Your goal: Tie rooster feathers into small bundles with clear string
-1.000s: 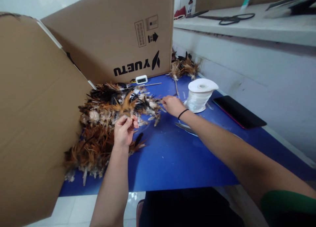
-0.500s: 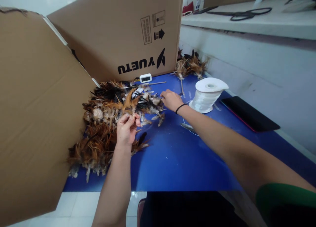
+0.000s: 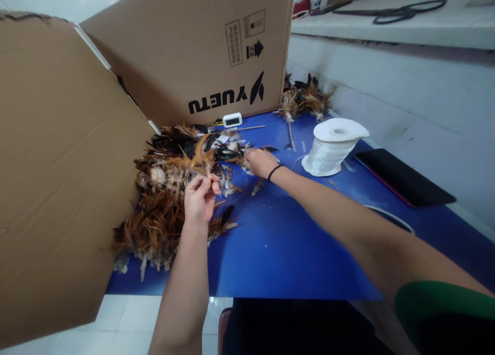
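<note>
My left hand [image 3: 200, 194] pinches the base of a small bunch of orange-brown feathers [image 3: 201, 156], whose tips fan upward. Farther forward and to the right, my right hand [image 3: 260, 162] reaches into the edge of a pile of dark and pale feathers [image 3: 228, 151]. Its fingers are bent together; what lies between them is hidden, though a dark feather sticks out beside the hand. Under and left of my left hand lie thick heaps of reddish-brown feathers [image 3: 154, 231].
A large cardboard sheet [image 3: 185, 51] stands behind the feathers, another at the left. On the blue table [image 3: 270, 252] are a white ribbon spool [image 3: 330, 149], a black phone-like slab [image 3: 402, 177], a small digital display [image 3: 232, 120] and feather bundles [image 3: 305, 100]. Scissors [image 3: 410, 11] lie on the ledge.
My right hand has moved slightly left and down into the feather pile. My left hand keeps its pinch on the orange-brown feathers. The whole view has shifted a little.
</note>
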Tool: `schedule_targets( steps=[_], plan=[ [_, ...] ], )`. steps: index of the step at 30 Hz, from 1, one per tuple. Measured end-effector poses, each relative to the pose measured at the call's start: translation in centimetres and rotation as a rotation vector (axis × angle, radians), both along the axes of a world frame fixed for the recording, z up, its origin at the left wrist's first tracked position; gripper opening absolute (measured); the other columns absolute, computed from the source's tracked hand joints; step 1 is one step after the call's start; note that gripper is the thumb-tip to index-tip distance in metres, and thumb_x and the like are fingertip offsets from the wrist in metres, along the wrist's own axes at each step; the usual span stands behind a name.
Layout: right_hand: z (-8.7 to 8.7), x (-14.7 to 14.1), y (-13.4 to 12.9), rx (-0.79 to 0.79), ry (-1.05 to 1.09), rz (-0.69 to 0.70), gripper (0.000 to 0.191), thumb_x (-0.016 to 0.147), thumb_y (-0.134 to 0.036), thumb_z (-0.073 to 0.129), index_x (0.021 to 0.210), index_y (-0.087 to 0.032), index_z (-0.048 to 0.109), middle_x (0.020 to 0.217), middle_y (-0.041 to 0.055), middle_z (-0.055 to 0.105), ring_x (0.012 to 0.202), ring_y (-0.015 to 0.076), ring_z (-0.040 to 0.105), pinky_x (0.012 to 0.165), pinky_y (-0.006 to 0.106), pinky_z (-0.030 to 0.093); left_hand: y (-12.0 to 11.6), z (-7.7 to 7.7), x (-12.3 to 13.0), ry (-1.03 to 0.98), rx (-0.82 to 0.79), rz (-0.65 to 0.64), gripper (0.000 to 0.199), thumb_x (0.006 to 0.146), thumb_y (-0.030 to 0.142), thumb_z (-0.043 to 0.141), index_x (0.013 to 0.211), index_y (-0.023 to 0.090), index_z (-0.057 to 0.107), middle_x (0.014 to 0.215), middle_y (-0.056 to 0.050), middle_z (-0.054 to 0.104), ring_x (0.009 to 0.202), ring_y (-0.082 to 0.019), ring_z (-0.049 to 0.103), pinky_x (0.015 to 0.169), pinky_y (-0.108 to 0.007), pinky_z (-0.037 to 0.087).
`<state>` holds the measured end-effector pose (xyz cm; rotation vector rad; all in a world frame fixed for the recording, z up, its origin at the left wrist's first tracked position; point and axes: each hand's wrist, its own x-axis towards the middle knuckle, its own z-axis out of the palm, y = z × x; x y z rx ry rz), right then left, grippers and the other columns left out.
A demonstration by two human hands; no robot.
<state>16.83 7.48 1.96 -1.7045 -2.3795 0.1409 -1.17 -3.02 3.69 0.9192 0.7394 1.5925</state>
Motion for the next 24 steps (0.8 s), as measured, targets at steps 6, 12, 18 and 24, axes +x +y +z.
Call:
schedule_targets(
  steps=[6,12,18,24],
  plan=[
    [0.4,-0.5,0.0,0.104,0.097,-0.007,0.029,0.088,-0.017,0.043,0.108,-0.017,0.064,0.112,0.0128,0.065,0.099,0.0233,0.061,0.081,0.031,0.045,0.1,0.4,-0.2,-0.021,0.004,0.036,0.023,0.061,0.024,0.082,0.064,0.014,0.062,0.068,-0.001,0.065,0.049,-0.002,0.050,0.047,-0.013,0.045],
    [-0.5,-3.3,0.2,-0.021,0.179,0.197,0.022,0.082,-0.014,0.049,0.090,-0.019,0.069,0.101,0.0075,0.068,0.096,0.0186,0.061,0.081,0.026,0.042,0.2,0.5,-0.8,-0.028,0.014,0.075,0.023,0.064,0.022,0.080,0.062,0.014,0.058,0.068,0.000,0.063,0.048,-0.002,0.048,0.046,-0.012,0.043],
    [-0.8,-5.8,0.6,-0.024,0.233,0.194,0.024,0.087,-0.021,0.047,0.099,-0.019,0.068,0.106,0.0082,0.067,0.097,0.0187,0.061,0.081,0.025,0.042,0.2,0.7,-1.4,-0.067,0.023,0.101,0.019,0.068,0.019,0.077,0.066,0.014,0.058,0.069,0.001,0.062,0.049,0.000,0.046,0.046,-0.009,0.041],
    [-0.5,-7.9,0.8,0.002,0.314,0.184,0.036,0.087,-0.024,0.047,0.122,-0.021,0.058,0.117,0.0100,0.060,0.101,0.0216,0.060,0.084,0.029,0.044,0.1,1.0,-1.6,-0.144,0.004,0.126,0.023,0.057,0.017,0.082,0.063,0.014,0.060,0.067,0.001,0.062,0.048,0.000,0.046,0.044,-0.009,0.041]
  ],
)
